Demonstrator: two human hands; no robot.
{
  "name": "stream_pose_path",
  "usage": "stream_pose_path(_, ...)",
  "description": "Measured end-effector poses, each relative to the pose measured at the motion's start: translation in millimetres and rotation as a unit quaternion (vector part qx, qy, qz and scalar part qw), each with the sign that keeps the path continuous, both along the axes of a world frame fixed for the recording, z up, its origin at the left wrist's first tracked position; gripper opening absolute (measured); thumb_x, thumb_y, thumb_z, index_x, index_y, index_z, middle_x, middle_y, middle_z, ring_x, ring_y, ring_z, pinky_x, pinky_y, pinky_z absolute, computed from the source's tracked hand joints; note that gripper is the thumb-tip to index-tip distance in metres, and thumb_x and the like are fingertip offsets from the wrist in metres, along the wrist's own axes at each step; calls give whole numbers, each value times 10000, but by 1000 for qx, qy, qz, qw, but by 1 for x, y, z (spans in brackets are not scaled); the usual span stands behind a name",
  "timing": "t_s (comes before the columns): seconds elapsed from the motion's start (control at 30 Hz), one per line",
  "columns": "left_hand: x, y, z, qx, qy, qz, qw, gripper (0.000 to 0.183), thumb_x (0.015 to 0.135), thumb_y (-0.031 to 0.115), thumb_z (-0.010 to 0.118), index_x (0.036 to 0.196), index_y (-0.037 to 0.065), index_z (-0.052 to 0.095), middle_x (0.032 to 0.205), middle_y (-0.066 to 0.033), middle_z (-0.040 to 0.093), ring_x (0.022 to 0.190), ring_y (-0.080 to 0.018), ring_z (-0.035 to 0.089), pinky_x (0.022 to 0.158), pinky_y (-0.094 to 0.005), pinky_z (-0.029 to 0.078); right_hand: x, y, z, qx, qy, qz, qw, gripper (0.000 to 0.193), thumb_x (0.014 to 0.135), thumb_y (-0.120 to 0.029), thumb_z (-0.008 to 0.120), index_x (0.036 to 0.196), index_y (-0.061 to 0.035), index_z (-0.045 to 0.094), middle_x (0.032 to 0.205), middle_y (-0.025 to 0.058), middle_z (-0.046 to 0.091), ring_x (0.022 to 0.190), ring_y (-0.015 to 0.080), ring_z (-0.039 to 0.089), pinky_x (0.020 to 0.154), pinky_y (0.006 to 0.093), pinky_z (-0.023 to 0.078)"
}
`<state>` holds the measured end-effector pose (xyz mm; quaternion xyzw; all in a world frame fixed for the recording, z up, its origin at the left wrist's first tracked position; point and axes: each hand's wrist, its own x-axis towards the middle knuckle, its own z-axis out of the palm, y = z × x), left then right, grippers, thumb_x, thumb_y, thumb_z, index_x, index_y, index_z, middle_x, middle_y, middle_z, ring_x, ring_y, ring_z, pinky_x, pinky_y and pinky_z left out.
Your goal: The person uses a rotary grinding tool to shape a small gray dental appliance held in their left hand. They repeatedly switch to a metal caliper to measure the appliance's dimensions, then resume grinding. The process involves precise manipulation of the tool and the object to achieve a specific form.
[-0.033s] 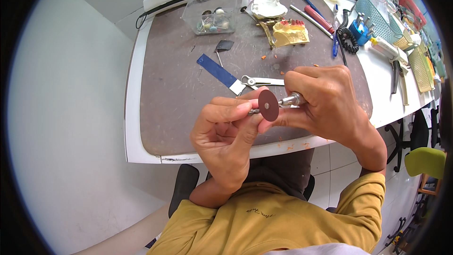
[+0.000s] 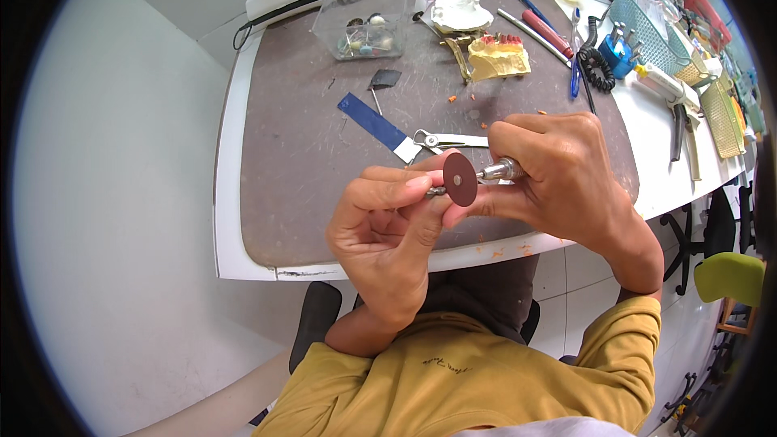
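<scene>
Over the near part of the bench mat, my left hand (image 2: 380,226) pinches a small silvery metal piece (image 2: 436,192) between thumb and fingertips; most of it is hidden. My right hand (image 2: 562,174) is wrapped round a rotary handpiece (image 2: 505,169). A round reddish-brown cutting disc (image 2: 462,192) sits on the handpiece's tip, right beside the metal piece. Whether the disc touches it, I cannot tell. My right fingers rest close against the left fingertips. Just beyond the hands lies a metal caliper (image 2: 457,140), next to a blue strip (image 2: 368,119) with a white end.
A clear plastic box (image 2: 360,36) of small parts stands at the back left. Behind my hands are a white dental cast (image 2: 460,12) and a yellowish cast (image 2: 498,61) with red teeth. Pens, a coiled cord (image 2: 597,69), a blue bur stand (image 2: 619,53) and baskets (image 2: 647,28) line the right.
</scene>
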<state>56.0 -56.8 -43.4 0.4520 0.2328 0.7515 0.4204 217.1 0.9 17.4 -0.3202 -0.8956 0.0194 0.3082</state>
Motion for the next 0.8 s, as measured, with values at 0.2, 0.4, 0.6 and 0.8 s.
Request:
stream_pose_path(0.2,1,-2,3,-19,5,14,1000,177,836,-14,669,959,35,553,949,-108,622,1016,-312,637,953,-455,490,0,0,0,5,1,2,1000,561,684,-544,744,566,-61,485,482,47,469,403,220,512,391,331,382)
stream_pose_path(0.4,1,0,1,-12,8,13,1000,169,839,6,674,956,32,554,942,-112,622,1017,-317,637,963,-487,477,0,0,0,6,0,5,1000,554,685,-538,745,576,-58,491,485,45,470,406,214,515,390,325,383)
stream_pose_path(0.6,2,-1,3,-10,12,17,1000,173,838,13,678,963,30,560,942,-113,622,1000,-311,641,970,-499,468,0,-1,1,3,-1,4,1000,554,681,-537,748,573,-62,483,485,41,461,405,209,509,390,324,382)
stream_pose_path(0.8,1,-2,4,-25,19,21,999,181,842,14,675,967,27,544,921,-105,608,987,-318,644,907,-442,521,0,0,0,9,17,2,1000,557,672,-539,751,570,-68,472,483,36,453,402,204,503,385,317,373)
